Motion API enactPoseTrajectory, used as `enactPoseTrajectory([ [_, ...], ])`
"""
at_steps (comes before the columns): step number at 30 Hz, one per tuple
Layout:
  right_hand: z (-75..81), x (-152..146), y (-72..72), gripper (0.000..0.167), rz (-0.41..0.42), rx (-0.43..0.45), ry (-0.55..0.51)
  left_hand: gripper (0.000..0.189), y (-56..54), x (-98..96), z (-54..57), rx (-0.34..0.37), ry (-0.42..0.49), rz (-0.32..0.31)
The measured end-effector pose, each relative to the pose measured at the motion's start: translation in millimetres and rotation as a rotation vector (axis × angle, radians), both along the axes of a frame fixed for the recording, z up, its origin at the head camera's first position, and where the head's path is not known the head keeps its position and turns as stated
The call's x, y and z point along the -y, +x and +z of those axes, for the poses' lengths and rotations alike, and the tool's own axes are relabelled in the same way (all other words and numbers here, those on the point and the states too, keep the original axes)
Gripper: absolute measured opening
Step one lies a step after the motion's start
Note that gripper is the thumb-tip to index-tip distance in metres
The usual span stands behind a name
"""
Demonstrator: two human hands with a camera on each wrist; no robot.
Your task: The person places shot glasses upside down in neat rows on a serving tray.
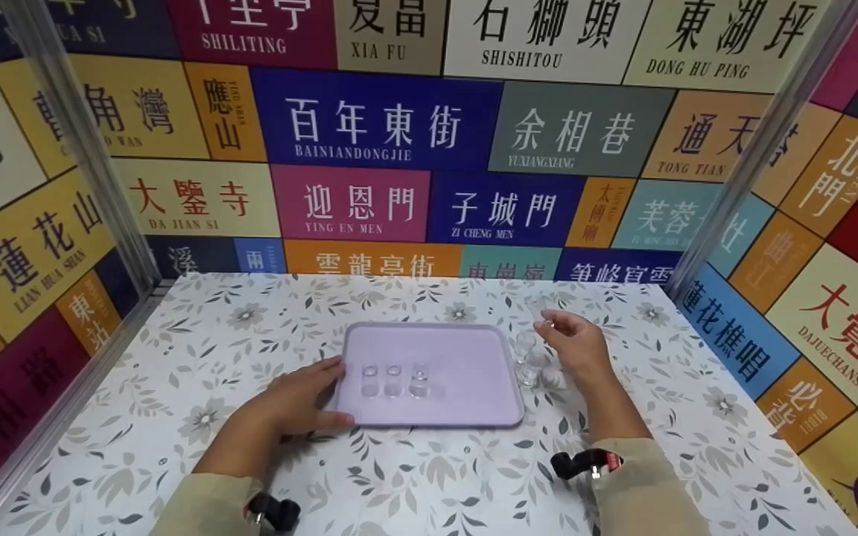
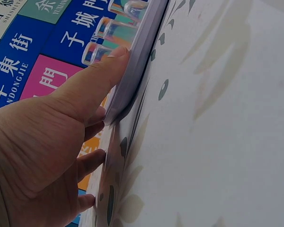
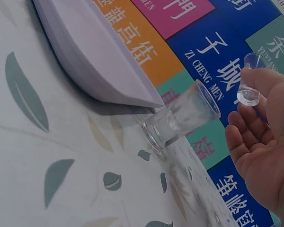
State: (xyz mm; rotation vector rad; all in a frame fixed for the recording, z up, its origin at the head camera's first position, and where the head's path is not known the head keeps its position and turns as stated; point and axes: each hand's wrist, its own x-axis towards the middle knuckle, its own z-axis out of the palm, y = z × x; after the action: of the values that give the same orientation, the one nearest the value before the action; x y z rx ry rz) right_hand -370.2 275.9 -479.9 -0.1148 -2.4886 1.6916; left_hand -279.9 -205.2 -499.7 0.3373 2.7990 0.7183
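My right hand (image 1: 582, 347) is raised just past the lilac tray's right side and pinches a small clear shot glass (image 3: 249, 90) between thumb and fingers. Below it, clear shot glasses (image 1: 526, 372) stand on the table against the tray's right edge; one shot glass (image 3: 182, 116) looks large in the right wrist view. The lilac tray (image 1: 474, 380) carries three upright shot glasses (image 1: 393, 381) in a row on its left half. At the tray's left edge rests my left hand (image 1: 291, 398), fingers spread, with its thumb (image 2: 102, 71) on the rim.
A white tabletop (image 1: 429, 476) with a leaf and flower print lies under everything. Colourful panels (image 1: 373, 119) with printed place names rise behind and at both sides. A dark wrist camera (image 1: 578, 464) sits by the right sleeve.
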Motion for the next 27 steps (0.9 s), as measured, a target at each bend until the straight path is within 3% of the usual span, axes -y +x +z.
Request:
enactPoseTrajectory([
  [10,9.5,29.6,6.6,0.049,0.068,-0.076,-0.030,0.111,-0.3,-1.3,0.6,0.011,-0.012,0.007],
  [16,11.1,51.0,12.3,0.045,0.108,-0.080,-0.054,0.110,-0.3,-2.2,0.4,0.022,-0.004,0.016],
  [22,9.5,64.9,16.5,0.042,0.171,-0.125,-0.017,0.111,1.1,-0.6,0.9,-0.004,0.011,-0.003],
  [27,12.4,75.1,22.5,0.046,0.223,-0.102,-0.024,0.111,1.5,0.2,0.9,0.000,0.009,-0.008],
])
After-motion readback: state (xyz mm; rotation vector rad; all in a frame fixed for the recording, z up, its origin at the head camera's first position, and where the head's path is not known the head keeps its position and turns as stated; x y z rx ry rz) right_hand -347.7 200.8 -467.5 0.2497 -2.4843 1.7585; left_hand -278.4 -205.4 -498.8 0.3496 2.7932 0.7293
